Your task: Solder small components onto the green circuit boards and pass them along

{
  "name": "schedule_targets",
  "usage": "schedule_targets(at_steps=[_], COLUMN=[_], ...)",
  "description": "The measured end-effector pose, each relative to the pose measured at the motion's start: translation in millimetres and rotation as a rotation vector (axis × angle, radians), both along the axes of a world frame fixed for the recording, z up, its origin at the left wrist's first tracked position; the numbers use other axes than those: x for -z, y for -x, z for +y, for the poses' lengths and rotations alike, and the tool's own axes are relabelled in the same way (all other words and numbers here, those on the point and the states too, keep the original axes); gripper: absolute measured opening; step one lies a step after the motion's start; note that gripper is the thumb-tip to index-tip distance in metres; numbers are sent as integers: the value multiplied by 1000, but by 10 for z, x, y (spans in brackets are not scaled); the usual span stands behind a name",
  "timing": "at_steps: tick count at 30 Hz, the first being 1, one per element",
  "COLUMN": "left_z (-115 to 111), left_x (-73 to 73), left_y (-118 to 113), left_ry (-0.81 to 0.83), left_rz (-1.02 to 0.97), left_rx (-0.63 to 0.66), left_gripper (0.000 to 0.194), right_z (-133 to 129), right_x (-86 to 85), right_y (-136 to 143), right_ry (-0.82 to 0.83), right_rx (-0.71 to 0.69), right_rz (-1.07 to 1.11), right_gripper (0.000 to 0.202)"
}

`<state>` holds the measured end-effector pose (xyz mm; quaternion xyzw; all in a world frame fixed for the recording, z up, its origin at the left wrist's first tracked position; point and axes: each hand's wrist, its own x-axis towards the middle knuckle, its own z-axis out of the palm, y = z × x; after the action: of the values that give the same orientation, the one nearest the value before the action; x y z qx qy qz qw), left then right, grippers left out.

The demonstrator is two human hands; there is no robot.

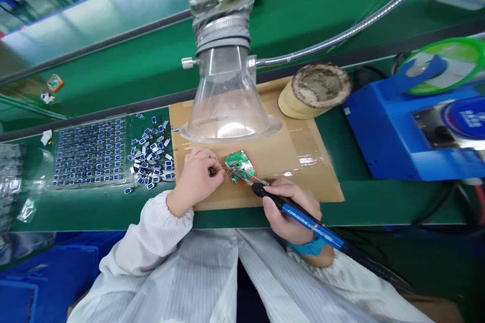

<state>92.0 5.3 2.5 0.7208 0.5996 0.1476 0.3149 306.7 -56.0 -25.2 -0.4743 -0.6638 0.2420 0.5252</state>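
A green circuit board [242, 161] with an orange rim lies on the cardboard sheet, in front of me. My left hand [200, 176] is closed in a pinch at the board's left edge, holding a small wired part [212, 171] mostly hidden by the fingers. A thin lead from it reaches the board. In my right hand [293, 209] is a blue and black soldering iron [303, 219], its tip over the lower part of the board near that lead. A second slim metal tip, perhaps tweezers [260, 180], shows alongside the iron in the same hand.
A clear fume hood [229, 101] hangs just above and behind the board. Left are loose blue-and-white wired parts [151, 154] and a clear tray [91, 151] with rows of them. Right stand a round crusted pot [299, 98] and a blue machine [394, 136] with a green reel.
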Motion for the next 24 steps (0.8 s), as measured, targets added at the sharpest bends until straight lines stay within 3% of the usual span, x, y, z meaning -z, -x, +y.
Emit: schedule_targets(at_steps=[6, 11, 16, 24], left_z=[5, 5, 4, -23], left_x=[-11, -14, -18, -112], left_y=[0, -2, 2, 106], left_ry=[5, 17, 21, 42], left_rz=[7, 7, 20, -30], left_rx=[1, -2, 4, 159], left_gripper=[18, 18, 19, 13], right_z=[-46, -89, -38, -11], right_x=[82, 218, 237, 230], right_y=[-42, -121, -143, -145], right_ry=[-20, 35, 52, 109], right_rx=[-5, 161, 283, 306], right_rz=[34, 103, 145, 186], right_gripper=[17, 13, 8, 9])
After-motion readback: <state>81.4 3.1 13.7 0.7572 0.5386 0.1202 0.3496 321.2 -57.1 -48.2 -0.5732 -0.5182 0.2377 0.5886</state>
